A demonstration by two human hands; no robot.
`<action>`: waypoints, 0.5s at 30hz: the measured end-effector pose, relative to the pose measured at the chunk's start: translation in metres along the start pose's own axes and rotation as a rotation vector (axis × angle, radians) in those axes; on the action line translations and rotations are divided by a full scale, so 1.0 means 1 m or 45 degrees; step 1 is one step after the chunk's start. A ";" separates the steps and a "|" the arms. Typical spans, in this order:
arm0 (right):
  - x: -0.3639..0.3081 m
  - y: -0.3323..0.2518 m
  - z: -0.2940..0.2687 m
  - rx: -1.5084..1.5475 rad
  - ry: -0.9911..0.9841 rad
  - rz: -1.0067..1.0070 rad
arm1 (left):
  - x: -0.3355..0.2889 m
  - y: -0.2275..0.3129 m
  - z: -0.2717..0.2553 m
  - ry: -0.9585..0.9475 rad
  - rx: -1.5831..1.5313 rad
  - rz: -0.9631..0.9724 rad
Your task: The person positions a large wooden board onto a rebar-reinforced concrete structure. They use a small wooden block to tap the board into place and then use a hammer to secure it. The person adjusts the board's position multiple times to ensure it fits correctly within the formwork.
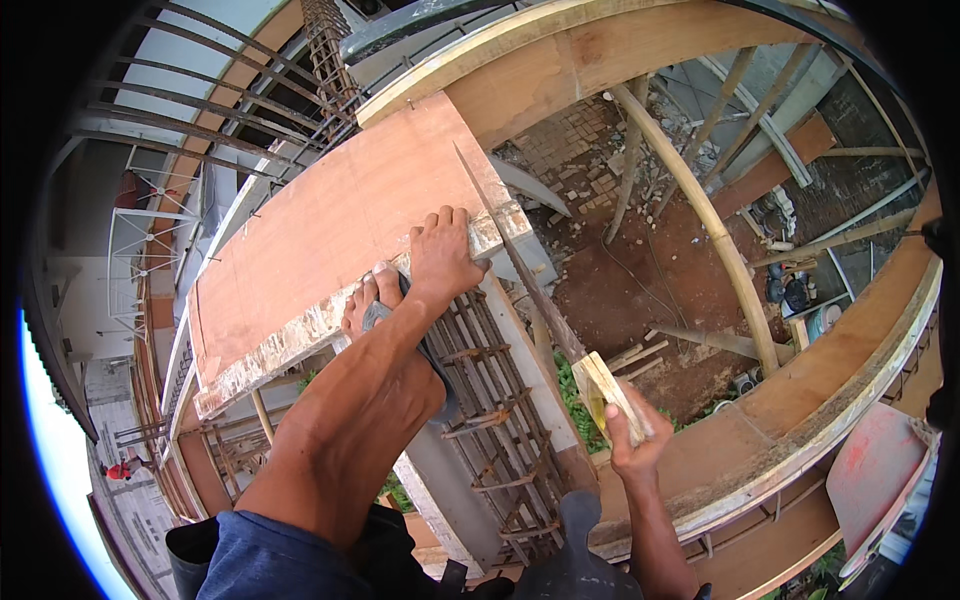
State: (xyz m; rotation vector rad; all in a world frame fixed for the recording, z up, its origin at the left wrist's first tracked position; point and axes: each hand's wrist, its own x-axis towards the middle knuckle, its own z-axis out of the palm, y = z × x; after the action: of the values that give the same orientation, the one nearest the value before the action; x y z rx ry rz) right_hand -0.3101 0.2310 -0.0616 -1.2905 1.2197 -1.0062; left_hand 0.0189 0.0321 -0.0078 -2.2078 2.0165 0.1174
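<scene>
A reddish plywood panel [320, 220] with a pale, mortar-stained wooden edge lies slanted in front of me, left of centre. My left hand [445, 255] presses down on it near its right end, fingers lying apart on the face and thumb out toward the end. In my right hand [632, 428] is the pale wooden handle of a handsaw [540, 300], fingers wrapped round it. Its long blade runs up and away across the panel's right end, close to my left hand. Beside that hand, my sandalled foot [375, 298] rests on the panel's edge.
Below me, a rebar cage [495, 410] runs between formwork boards. Curved plywood formwork [790, 400] sweeps round the right side over a drop to earth ground [630, 270]. Bamboo props [710, 220] stand there. Rebar rods [210, 100] jut out at the upper left.
</scene>
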 end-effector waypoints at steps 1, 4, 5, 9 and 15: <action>0.005 0.017 0.018 0.077 0.092 0.052 | 0.007 -0.002 -0.004 0.078 -0.051 0.036; -0.002 -0.001 0.048 -0.040 -0.061 0.025 | -0.001 0.002 -0.012 0.089 -0.047 0.024; 0.004 -0.022 0.051 -0.082 -0.151 0.040 | 0.002 0.003 -0.015 0.099 -0.028 0.006; 0.020 -0.134 0.002 0.022 -0.059 0.178 | 0.003 0.000 -0.013 0.075 -0.034 0.003; -0.012 -0.143 -0.035 -0.209 -0.116 0.070 | 0.010 -0.007 0.003 0.044 -0.010 0.010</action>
State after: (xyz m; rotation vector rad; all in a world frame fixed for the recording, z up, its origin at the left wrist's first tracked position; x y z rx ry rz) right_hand -0.3302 0.2287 0.0843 -1.4069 1.2816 -0.8128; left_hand 0.0271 0.0231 -0.0120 -2.2216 2.0460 0.0890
